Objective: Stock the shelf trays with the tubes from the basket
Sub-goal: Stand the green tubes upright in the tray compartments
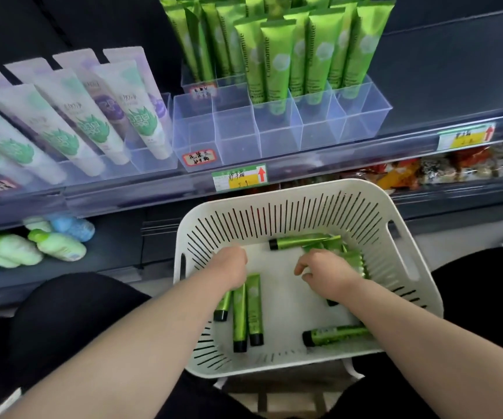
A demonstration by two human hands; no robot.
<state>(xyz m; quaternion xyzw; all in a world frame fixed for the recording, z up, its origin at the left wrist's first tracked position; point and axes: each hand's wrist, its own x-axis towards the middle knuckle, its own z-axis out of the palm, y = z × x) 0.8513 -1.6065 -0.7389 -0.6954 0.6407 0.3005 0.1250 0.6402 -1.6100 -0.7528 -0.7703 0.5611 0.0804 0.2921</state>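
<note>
1. Left hand: fingers curled down onto the tops of three green tubes; grip cannot be confirmed.
2. Right hand: fingers closed around green tubes.
3. Both reach inside the white slotted basket.
4. Beyond: clear shelf trays, front compartments empty.

Both bare forearms extend forward and converge toward 12 o'clock. Left hand: palm down, fingers curled under and hidden, knuckles facing 12 o'clock. Right hand: palm down, fingers bent and pointing toward 9 o'clock, thumb side nearest the left hand. The hands are near but apart.
</note>
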